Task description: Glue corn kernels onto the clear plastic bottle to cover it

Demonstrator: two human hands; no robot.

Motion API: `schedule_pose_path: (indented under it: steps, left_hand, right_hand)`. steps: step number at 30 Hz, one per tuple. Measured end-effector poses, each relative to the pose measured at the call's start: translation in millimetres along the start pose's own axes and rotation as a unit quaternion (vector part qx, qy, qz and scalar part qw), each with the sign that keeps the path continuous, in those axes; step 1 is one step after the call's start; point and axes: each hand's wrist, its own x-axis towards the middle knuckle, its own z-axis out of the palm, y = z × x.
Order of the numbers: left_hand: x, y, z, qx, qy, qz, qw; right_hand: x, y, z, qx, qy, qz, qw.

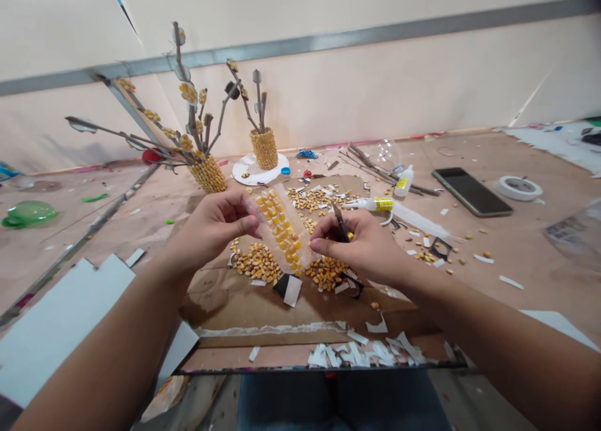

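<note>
My left hand (218,221) pinches the left edge of a clear plastic strip (300,215) with rows of yellow corn kernels (280,230) stuck on it. The strip is held up, tilted, over a cardboard sheet. My right hand (359,240) is closed at the strip's right edge, thumb and fingertip together; whether they grip the plastic cannot be made out. A dark pointed tool (340,221) with a bit of yellow, perhaps scissors, sticks up from its fingers. Loose corn kernels (257,263) lie in piles below, with a black scrap bearing a white piece (292,291).
Two kernel-covered pots (209,174) (264,149) with twigs stand behind; the smaller is on a white disc (244,170). Glue bottles (404,181) (375,203), a phone (472,191) and a tape roll (519,188) lie right. White paper scraps (361,354) line the front edge.
</note>
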Motion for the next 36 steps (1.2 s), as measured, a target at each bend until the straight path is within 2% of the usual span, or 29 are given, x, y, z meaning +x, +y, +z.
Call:
schedule_pose_path:
  steps: [7, 22, 36]
  left_hand:
    - [1, -3, 11.2, -0.028, 0.017, -0.013, 0.999]
    - [1, -9, 19.0, -0.043, 0.038, -0.031, 0.998]
    - [1, -11, 19.7, -0.06, 0.047, -0.047, 0.996]
  right_hand:
    - [-3, -6, -1, -0.053, -0.006, 0.032, 0.998]
    - [-3, -5, 1, -0.084, -0.002, -0.003, 0.996]
    - [-5, -9, 0, -0.069, -0.014, -0.011, 0.997]
